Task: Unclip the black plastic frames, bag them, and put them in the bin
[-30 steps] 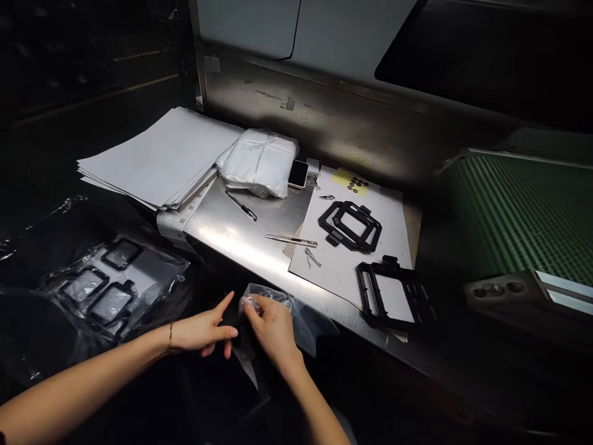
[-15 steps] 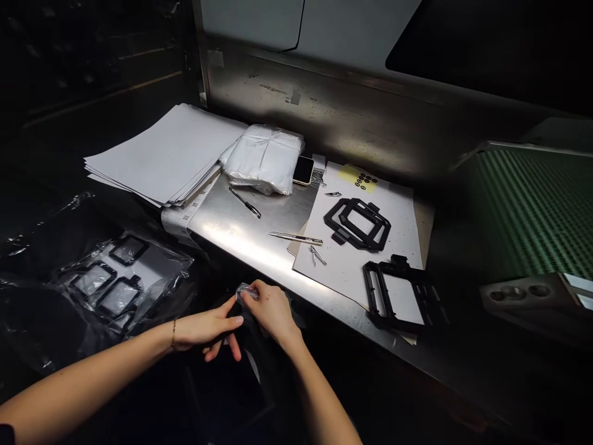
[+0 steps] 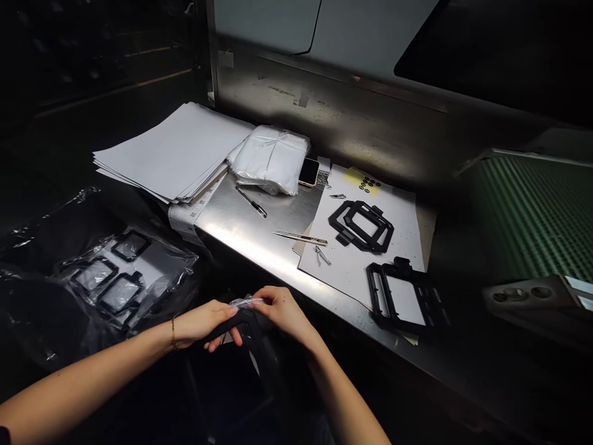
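Right hand [image 3: 286,314], pinched plastic [image 3: 241,302], running sideways

A thin, gold-coloured bracelet [image 3: 173,332], perhaps a chain though its links are too small to make out, circles the wrist between the bare left hand [image 3: 201,322] and the slender left forearm [image 3: 92,377]. Farther up the arm from the bracelet, a nearly black sleeve [image 3: 4,436] shows only its edge. Across from the bracelet, the right hand [image 3: 286,316] and right forearm [image 3: 345,383] are bare.
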The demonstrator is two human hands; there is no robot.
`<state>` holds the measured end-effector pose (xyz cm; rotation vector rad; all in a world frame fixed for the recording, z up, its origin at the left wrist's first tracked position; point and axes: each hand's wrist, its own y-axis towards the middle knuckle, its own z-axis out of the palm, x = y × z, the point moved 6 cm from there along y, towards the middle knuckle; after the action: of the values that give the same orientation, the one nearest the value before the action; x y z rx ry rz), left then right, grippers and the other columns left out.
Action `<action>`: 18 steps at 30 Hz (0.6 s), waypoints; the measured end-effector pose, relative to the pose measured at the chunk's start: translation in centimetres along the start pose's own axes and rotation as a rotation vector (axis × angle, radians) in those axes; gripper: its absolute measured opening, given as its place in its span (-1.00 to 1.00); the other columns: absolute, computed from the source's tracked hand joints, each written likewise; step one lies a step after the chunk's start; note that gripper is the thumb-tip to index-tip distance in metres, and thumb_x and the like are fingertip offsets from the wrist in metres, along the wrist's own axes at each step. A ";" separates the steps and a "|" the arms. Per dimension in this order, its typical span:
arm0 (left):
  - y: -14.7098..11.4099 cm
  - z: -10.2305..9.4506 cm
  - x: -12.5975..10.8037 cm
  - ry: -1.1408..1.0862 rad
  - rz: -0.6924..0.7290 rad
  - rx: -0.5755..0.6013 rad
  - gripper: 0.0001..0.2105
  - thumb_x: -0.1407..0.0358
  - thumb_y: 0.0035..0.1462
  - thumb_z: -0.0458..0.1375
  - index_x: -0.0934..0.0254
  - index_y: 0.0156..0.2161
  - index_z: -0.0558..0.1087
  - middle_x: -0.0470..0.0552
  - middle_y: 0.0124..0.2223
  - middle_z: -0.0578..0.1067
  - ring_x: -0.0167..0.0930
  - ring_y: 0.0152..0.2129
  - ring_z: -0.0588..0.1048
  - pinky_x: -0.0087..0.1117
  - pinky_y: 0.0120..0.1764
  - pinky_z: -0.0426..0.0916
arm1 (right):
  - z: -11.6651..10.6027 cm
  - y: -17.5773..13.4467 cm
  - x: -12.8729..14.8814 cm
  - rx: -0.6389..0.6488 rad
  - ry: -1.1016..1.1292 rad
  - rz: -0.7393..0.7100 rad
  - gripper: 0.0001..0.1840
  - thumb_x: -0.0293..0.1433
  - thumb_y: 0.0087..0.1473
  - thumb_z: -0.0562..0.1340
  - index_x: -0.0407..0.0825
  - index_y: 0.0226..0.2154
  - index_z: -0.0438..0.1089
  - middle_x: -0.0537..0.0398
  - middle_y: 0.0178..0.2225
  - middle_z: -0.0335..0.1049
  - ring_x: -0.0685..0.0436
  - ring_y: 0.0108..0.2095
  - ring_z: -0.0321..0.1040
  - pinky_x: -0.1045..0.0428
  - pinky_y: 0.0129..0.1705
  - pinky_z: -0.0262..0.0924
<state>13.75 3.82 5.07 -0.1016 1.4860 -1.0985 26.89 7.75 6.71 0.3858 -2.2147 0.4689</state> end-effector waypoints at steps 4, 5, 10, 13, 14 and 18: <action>-0.4 -1.2 1.0 0.024 -0.028 -0.055 -0.54 0.06 0.06 -0.11 0.44 -0.19 0.39 0.16 -0.38 0.53 -0.64 -0.89 0.19 -0.55 -0.79 0.01 | 0.1 -4.0 0.2 -0.132 -0.090 0.000 -0.77 -0.37 0.03 0.08 -0.11 -0.43 0.42 0.04 -0.52 0.33 -0.03 -0.51 0.23 0.09 -0.48 0.09; -0.5 -1.5 1.1 0.028 -0.027 -0.063 -0.54 0.06 0.06 -0.11 0.42 -0.14 0.37 0.14 -0.38 0.53 -0.63 -0.89 0.20 -0.56 -0.79 0.02 | 0.7 -4.9 0.7 -0.143 -0.102 -0.027 -0.74 -0.36 0.05 0.05 -0.11 -0.41 0.42 0.03 -0.52 0.32 -0.02 -0.53 0.22 0.09 -0.50 0.08; -1.1 -2.2 1.8 0.028 0.004 -0.128 -0.45 0.14 0.06 -0.06 0.28 0.15 -0.02 -0.03 -0.47 0.48 -0.61 -0.86 0.22 -0.57 -0.77 0.08 | 3.7 -5.1 4.3 -0.265 -0.032 -0.198 -0.69 -0.41 0.11 -0.02 -0.12 -0.31 0.41 0.05 -0.57 0.26 0.01 -0.59 0.18 0.11 -0.56 0.07; -1.2 -2.9 2.3 0.027 0.042 -0.170 -0.29 0.25 -0.04 0.09 0.20 0.18 -0.17 -0.21 -0.60 0.37 -0.58 -0.81 0.25 -0.58 -0.74 0.09 | 6.0 -3.4 6.4 -0.220 0.127 -0.266 -0.72 -0.43 0.10 0.00 -0.07 -0.30 0.41 0.07 -0.53 0.30 0.01 -0.53 0.22 0.12 -0.48 0.12; -1.2 -3.3 2.5 0.025 0.055 -0.185 -0.30 0.27 -0.06 0.11 0.20 0.17 -0.11 -0.22 -0.61 0.36 -0.57 -0.78 0.27 -0.58 -0.71 0.11 | 6.8 -3.1 6.9 -0.159 0.163 -0.288 -0.74 -0.43 0.09 0.01 -0.05 -0.31 0.41 0.09 -0.53 0.31 0.02 -0.52 0.23 0.13 -0.47 0.13; -1.4 -5.6 3.9 0.018 0.042 -0.266 -0.57 0.14 0.06 -0.08 0.31 0.02 0.21 -0.09 -0.52 0.42 -0.59 -0.78 0.24 -0.56 -0.73 0.08 | 7.6 -3.5 6.8 -0.065 0.001 -0.276 -0.80 -0.40 0.04 0.09 -0.06 -0.27 0.37 0.10 -0.52 0.31 0.01 -0.56 0.22 0.13 -0.54 0.12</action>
<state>7.43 3.70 2.14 -0.2455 1.6373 -0.8662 19.10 0.40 8.20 0.6451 -2.1275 0.2469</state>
